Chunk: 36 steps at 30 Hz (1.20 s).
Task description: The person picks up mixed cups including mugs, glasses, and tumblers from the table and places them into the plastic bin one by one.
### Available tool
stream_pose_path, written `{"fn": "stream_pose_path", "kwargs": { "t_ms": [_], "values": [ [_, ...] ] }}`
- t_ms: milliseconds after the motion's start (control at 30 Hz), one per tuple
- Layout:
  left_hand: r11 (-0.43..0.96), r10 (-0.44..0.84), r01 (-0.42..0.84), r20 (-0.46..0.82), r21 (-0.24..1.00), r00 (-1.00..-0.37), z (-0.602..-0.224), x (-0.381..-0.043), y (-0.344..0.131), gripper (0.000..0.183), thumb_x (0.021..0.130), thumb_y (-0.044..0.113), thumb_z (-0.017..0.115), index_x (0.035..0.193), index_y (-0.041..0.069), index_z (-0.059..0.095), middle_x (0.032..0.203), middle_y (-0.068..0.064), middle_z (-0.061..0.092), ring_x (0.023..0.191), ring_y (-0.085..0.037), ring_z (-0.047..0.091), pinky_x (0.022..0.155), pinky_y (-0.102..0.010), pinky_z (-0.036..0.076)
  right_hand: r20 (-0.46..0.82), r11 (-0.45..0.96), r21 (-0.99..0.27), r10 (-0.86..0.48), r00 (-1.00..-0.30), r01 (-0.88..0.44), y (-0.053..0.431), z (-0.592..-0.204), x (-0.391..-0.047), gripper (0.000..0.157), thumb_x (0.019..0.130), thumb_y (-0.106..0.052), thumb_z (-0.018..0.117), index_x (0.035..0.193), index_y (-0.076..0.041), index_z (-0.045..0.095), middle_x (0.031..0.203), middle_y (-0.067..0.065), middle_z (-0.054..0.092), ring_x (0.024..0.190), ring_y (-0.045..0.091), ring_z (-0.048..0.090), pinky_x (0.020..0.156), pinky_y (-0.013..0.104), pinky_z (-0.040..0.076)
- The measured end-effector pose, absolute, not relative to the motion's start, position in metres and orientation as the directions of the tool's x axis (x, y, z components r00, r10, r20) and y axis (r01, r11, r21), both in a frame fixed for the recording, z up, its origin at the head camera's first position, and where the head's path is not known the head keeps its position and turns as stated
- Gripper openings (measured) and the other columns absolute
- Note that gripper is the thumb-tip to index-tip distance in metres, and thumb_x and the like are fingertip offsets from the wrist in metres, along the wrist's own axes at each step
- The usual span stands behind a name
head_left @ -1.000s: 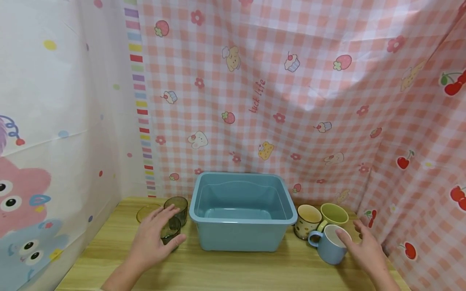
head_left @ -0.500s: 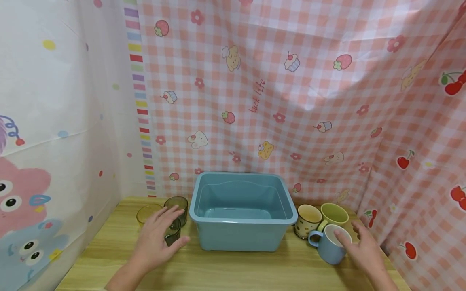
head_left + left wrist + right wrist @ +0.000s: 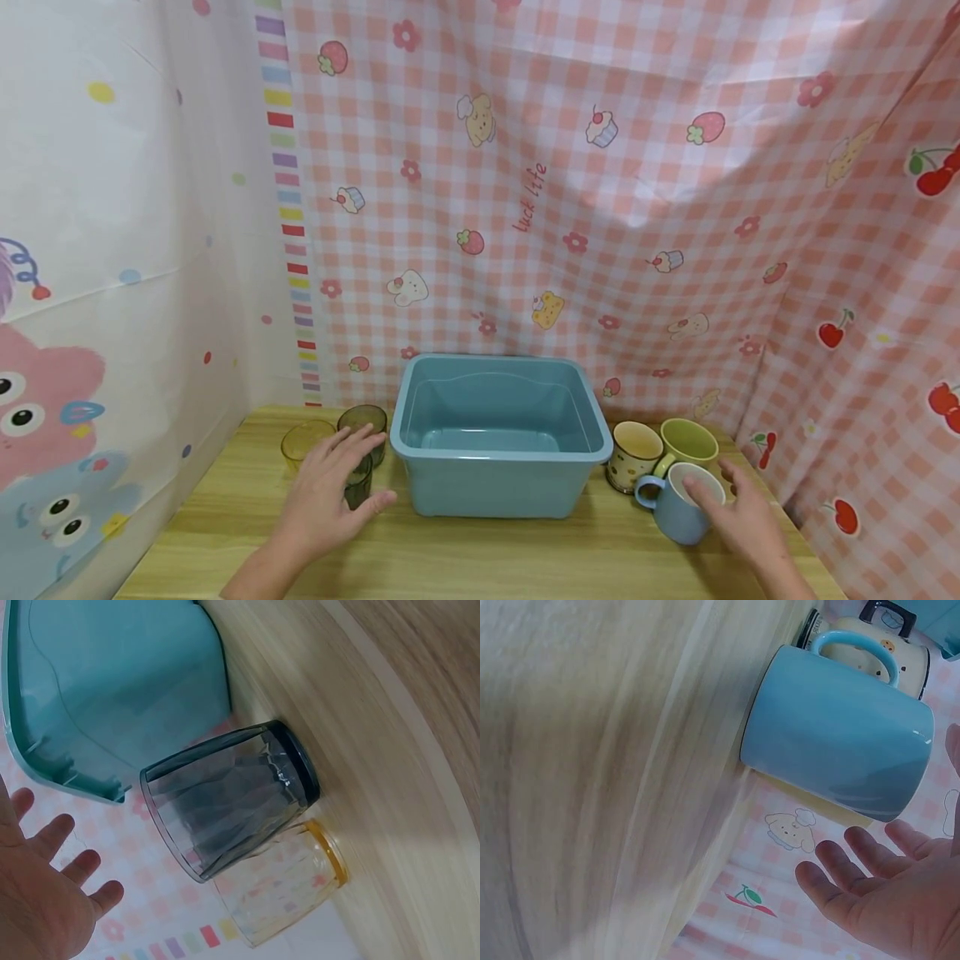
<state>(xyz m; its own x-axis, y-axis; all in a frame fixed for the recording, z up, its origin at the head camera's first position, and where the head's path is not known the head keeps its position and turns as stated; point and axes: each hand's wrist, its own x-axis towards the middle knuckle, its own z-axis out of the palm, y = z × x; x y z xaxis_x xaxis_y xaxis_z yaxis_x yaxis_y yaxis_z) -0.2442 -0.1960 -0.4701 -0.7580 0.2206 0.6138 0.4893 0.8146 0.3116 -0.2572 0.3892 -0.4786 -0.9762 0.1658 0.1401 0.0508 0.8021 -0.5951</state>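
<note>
My left hand (image 3: 326, 496) hovers with spread fingers over the near dark glass tumbler (image 3: 360, 485), which it partly hides. Behind it stand a second dark glass (image 3: 363, 421) and an amber glass (image 3: 300, 442). The left wrist view has a gap between that hand (image 3: 45, 892) and the dark glass (image 3: 232, 802). At the right, my right hand (image 3: 746, 517) is beside a blue mug (image 3: 681, 512), thumb over its rim in the head view. Its fingers look loosely bent and apart from the mug (image 3: 836, 731) in the right wrist view.
Between the two groups stands a blue plastic tub (image 3: 491, 483), with nothing visible inside. A cream patterned mug (image 3: 633, 458) and a green mug (image 3: 690, 442) are behind the blue mug. Patterned cloths (image 3: 525, 275) hang around the wooden table (image 3: 450, 558).
My left hand has shifted slightly to the right, uncovering more of the amber glass. My right hand has moved a little left, closer over the blue mug. The glasses, mugs and tub stay put.
</note>
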Motion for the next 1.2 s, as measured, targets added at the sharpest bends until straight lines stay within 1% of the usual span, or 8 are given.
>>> {"fn": "stream_pose_path", "kwargs": {
  "t_ms": [267,433,567,700,833,900,1067,1200],
  "values": [
    [0.811,0.233,0.500,0.616,0.303,-0.752,-0.472,-0.245,-0.194,0.076,0.087,0.052,0.085,0.153,0.025,0.058,0.160,-0.009,0.057,0.144,-0.047,0.051,0.112,-0.076,0.039,0.066,0.810,-0.580,0.157,-0.985,0.091,0.386,-0.477,-0.260,0.100,0.105,-0.064,0.054,0.162,0.014,0.025,0.159,0.045,0.036,0.143,0.065,0.041,0.114,0.074,0.040],
    [0.813,0.244,0.504,0.617,0.290,-0.749,-0.471,-0.244,-0.192,0.077,0.086,0.053,0.085,0.154,0.028,0.057,0.160,-0.008,0.057,0.145,-0.046,0.051,0.113,-0.075,0.038,0.117,0.821,-0.568,0.143,-0.983,0.052,0.383,-0.480,-0.258,0.096,0.105,-0.060,0.057,0.159,0.015,0.029,0.155,0.046,0.041,0.139,0.065,0.046,0.110,0.074,0.043],
    [0.813,0.258,0.513,0.619,0.275,-0.741,-0.471,-0.244,-0.190,0.077,0.086,0.053,0.085,0.154,0.027,0.057,0.160,-0.009,0.058,0.144,-0.046,0.051,0.113,-0.076,0.038,0.154,0.826,-0.562,0.143,-0.978,0.032,0.379,-0.483,-0.257,0.094,0.104,-0.059,0.060,0.158,0.013,0.033,0.151,0.046,0.046,0.135,0.063,0.051,0.106,0.072,0.047],
    [0.811,0.272,0.522,0.620,0.264,-0.736,-0.472,-0.245,-0.189,0.078,0.086,0.054,0.084,0.154,0.025,0.058,0.159,-0.010,0.059,0.144,-0.047,0.051,0.113,-0.076,0.039,0.176,0.843,-0.537,0.142,-0.974,0.026,0.374,-0.484,-0.258,0.095,0.102,-0.060,0.063,0.158,0.012,0.035,0.150,0.046,0.048,0.133,0.063,0.053,0.104,0.071,0.049],
    [0.813,0.280,0.525,0.621,0.252,-0.732,-0.473,-0.245,-0.188,0.078,0.086,0.055,0.083,0.153,0.023,0.059,0.158,-0.010,0.059,0.144,-0.047,0.052,0.113,-0.075,0.039,0.231,0.880,-0.474,0.142,-0.963,0.016,0.369,-0.487,-0.259,0.097,0.100,-0.062,0.066,0.156,0.012,0.039,0.147,0.046,0.051,0.131,0.064,0.054,0.101,0.073,0.049],
    [0.814,0.281,0.524,0.619,0.250,-0.733,-0.473,-0.245,-0.187,0.079,0.086,0.055,0.083,0.153,0.023,0.059,0.158,-0.010,0.059,0.144,-0.047,0.052,0.114,-0.075,0.039,0.280,0.905,-0.425,0.147,-0.949,0.015,0.365,-0.489,-0.259,0.096,0.098,-0.063,0.068,0.153,0.011,0.044,0.145,0.045,0.053,0.129,0.065,0.053,0.101,0.075,0.047],
    [0.815,0.277,0.518,0.612,0.258,-0.741,-0.473,-0.245,-0.186,0.079,0.085,0.054,0.084,0.154,0.023,0.058,0.158,-0.010,0.059,0.145,-0.047,0.051,0.114,-0.074,0.038,0.446,0.956,-0.290,0.103,-0.889,-0.035,0.355,-0.494,-0.257,0.082,0.092,-0.060,0.077,0.141,0.005,0.060,0.142,0.038,0.058,0.129,0.062,0.051,0.103,0.077,0.040],
    [0.814,0.277,0.519,0.612,0.261,-0.741,-0.473,-0.245,-0.186,0.079,0.086,0.056,0.084,0.154,0.024,0.058,0.158,-0.009,0.060,0.145,-0.046,0.051,0.115,-0.074,0.038,0.471,0.973,-0.218,0.036,-0.882,-0.077,0.346,-0.493,-0.255,0.071,0.092,-0.056,0.079,0.136,-0.002,0.066,0.144,0.037,0.055,0.134,0.062,0.045,0.107,0.081,0.035]
  ]
}}
